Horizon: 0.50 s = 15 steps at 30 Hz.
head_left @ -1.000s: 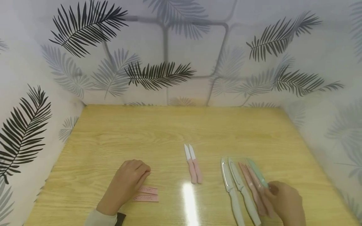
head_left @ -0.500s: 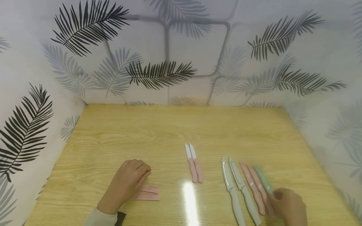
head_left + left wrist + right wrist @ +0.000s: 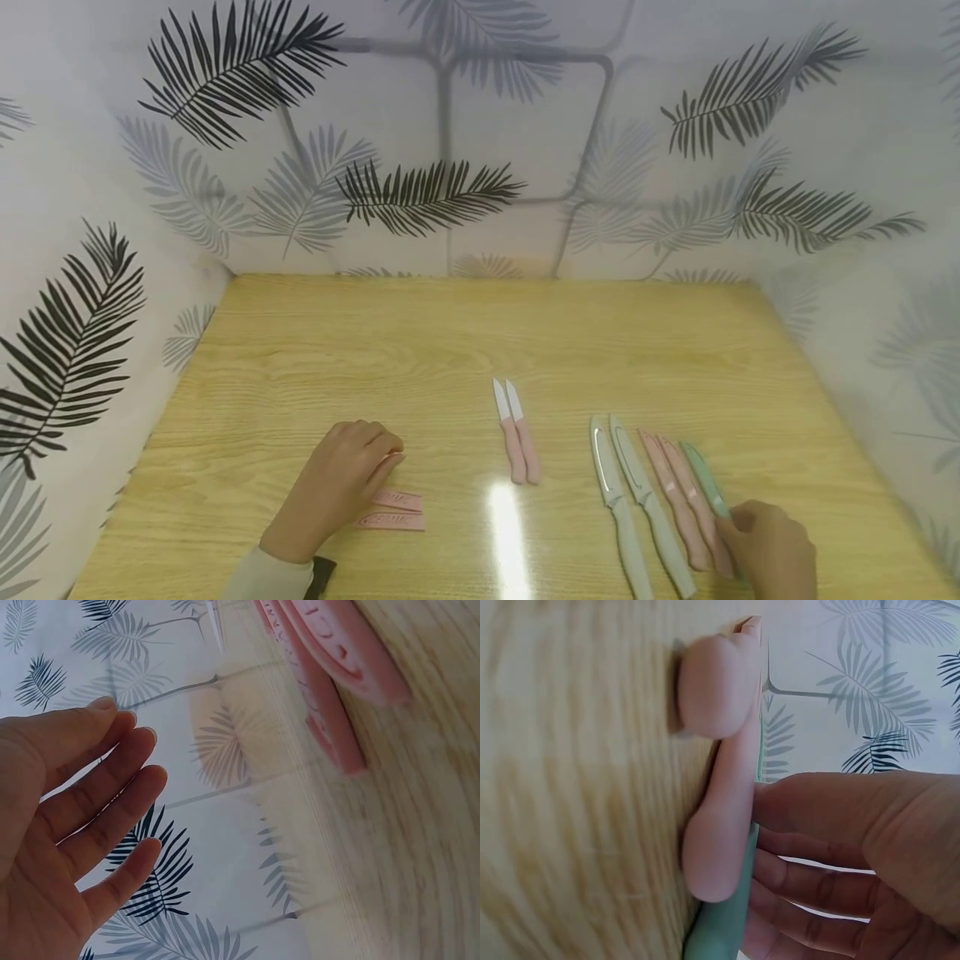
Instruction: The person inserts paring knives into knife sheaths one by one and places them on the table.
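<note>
My right hand point(image 3: 776, 546) pinches the handle of a green knife point(image 3: 707, 475) that lies at the right end of a row. In the right wrist view the thumb and fingers of the right hand point(image 3: 840, 862) are at the green handle point(image 3: 724, 926), close beside a pink handle point(image 3: 720, 847). Two pink knives point(image 3: 678, 500) in covers lie just left of it. My left hand point(image 3: 337, 487) holds nothing; its fingers are loosely bent. Beside its wrist lie two pink blade covers point(image 3: 393, 522) with raised lettering, also near the left hand point(image 3: 82, 817) in the left wrist view.
Two pale green knives point(image 3: 630, 542), longer than the others, form the left part of the row. Mid-table, two small pink-handled knives point(image 3: 517, 450) with bare white blades lie side by side. The wooden table point(image 3: 360, 333) is bounded by leaf-patterned walls point(image 3: 480, 125).
The right hand has drawn the green knife slightly right and towards me, laying it alongside the pink knives. The left hand has stayed almost still.
</note>
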Available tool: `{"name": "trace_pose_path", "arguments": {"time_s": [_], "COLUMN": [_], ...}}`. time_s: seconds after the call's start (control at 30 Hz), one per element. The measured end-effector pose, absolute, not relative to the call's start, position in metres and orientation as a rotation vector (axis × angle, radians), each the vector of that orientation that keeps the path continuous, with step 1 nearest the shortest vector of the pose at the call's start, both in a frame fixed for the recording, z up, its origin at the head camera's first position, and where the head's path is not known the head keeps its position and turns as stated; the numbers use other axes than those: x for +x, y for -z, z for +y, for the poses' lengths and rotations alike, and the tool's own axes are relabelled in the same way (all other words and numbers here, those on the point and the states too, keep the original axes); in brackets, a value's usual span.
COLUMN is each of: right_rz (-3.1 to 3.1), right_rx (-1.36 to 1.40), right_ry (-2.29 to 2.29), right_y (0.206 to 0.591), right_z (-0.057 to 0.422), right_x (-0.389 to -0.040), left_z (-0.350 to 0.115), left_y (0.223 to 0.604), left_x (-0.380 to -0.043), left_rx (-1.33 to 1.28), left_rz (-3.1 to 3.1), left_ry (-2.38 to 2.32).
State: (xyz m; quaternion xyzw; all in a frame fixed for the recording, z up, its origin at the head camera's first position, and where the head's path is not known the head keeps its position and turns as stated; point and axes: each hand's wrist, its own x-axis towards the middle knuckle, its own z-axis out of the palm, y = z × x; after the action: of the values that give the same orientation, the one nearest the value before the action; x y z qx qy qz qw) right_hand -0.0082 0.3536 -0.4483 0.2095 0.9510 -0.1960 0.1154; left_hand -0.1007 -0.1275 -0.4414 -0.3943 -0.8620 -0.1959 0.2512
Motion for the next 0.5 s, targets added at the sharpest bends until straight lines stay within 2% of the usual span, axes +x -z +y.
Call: {"name": "trace_pose_path", "arguments": {"time_s": [0.5], "right_rz": [2.774], "right_rx": [0.634], "right_ry": [0.586], "right_y": [0.4505], "right_z": [0.3541], "right_x": [-0.0090], "left_z": [-0.1315], "left_y": [0.4465], "left_x": [-0.1014], "left_rx": [-1.062], "left_rz": [-2.385], "left_ry": [0.512]}}
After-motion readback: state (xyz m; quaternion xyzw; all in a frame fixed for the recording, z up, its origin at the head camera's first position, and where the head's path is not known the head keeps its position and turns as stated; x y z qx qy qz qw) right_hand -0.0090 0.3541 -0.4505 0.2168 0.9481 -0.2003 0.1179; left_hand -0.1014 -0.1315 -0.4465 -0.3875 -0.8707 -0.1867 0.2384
